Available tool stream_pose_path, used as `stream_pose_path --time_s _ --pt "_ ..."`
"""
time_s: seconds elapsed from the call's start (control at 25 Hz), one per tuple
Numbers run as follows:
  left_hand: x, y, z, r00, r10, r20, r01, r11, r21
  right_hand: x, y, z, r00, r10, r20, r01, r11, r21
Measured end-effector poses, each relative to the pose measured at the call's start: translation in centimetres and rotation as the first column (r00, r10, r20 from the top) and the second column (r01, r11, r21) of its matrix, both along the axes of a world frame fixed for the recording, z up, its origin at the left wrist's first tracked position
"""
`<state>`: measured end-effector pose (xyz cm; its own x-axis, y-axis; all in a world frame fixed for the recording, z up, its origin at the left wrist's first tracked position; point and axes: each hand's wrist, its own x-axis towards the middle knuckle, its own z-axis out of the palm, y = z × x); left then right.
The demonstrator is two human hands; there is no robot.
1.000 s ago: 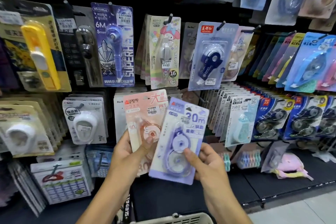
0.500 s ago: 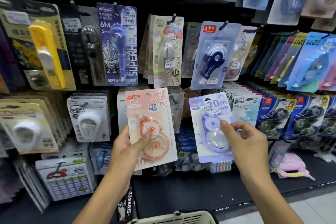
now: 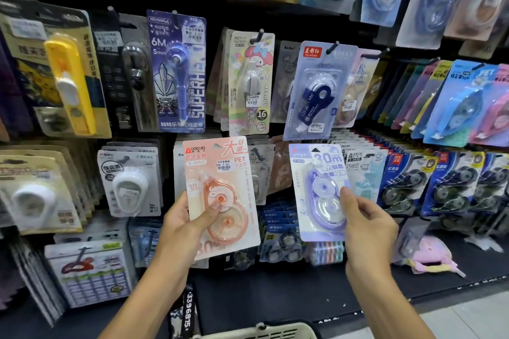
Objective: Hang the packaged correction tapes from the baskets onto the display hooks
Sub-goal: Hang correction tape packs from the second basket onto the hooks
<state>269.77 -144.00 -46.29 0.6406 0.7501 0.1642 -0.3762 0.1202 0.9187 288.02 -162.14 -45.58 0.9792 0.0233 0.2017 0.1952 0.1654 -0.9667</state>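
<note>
Lilac blister-carded correction tape (image 3: 321, 190), pinched at its lower right edge by right hand (image 3: 367, 224) before the lower hook row, needs hang hole aligned squarely; peach carded tape (image 3: 220, 195) gripped by left hand (image 3: 183, 224), waiting.

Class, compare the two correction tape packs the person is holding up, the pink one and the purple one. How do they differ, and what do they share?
The pink pack has a salmon card and orange dispenser; the purple pack has a lilac card and violet dispenser. The pink pack looks larger in view. The left hand grips the pink one, the right hand the purple one. The pink pack bears a price sticker; none shows on the purple. Both are 30m blister packs with hang holes.
</note>
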Motion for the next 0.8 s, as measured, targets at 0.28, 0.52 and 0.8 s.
stream_pose_path --time_s 0.28,0.52,0.8 --pt "-0.1 0.0 0.3 1.0 -0.01 0.009 0.01 1.0 -0.005 -0.4 -1.7 -1.0 0.996 -0.038 0.085 0.047 0.993 -0.108" --pt "0.0 -0.3 0.3 1.0 -0.006 -0.021 0.006 1.0 -0.001 -0.1 -0.9 -0.6 0.998 0.006 0.066 0.006 0.986 -0.169" --pt "0.0 -0.3 0.4 1.0 -0.016 -0.001 0.016 1.0 0.003 -0.9 1.0 0.4 0.845 0.49 -0.213 -0.525 0.836 -0.158"
